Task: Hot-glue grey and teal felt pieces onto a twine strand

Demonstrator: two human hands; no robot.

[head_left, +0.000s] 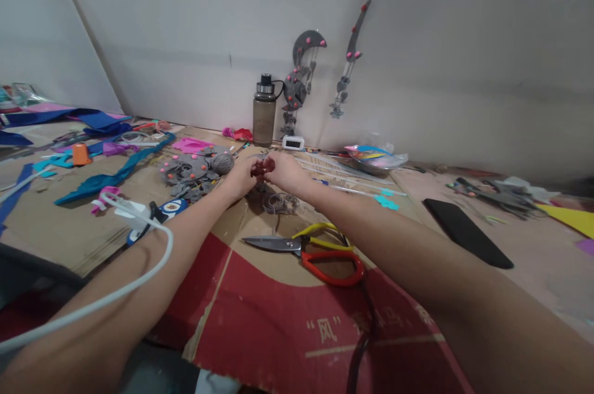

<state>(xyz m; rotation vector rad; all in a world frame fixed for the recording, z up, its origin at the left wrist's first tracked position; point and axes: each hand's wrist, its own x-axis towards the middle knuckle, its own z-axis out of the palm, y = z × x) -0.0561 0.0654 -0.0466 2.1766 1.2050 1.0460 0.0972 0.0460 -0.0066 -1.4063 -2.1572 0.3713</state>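
My left hand (pixel 242 176) and my right hand (pixel 284 172) meet over the middle of the table, fingers bent and tips close together. What they pinch is too small and shadowed to make out. Just below them lies a loose tangle of grey yarn (pixel 279 203). Left of my left hand sit a ball of grey yarn (pixel 223 163) and grey felt pieces with pink and orange dots (pixel 183 170). Nearer to me, scissors (pixel 297 247) with one red and one yellow handle rest on the cardboard (pixel 260 320), blades pointing left.
A water bottle (pixel 264 115) and a small white digital clock (pixel 292 143) stand at the back. Grey hanging ornaments (pixel 297 88) are on the white wall panel. A black phone (pixel 466 232) lies at right; teal fabric (pixel 116 174) at left. A white cable (pixel 153 258) crosses my left forearm.
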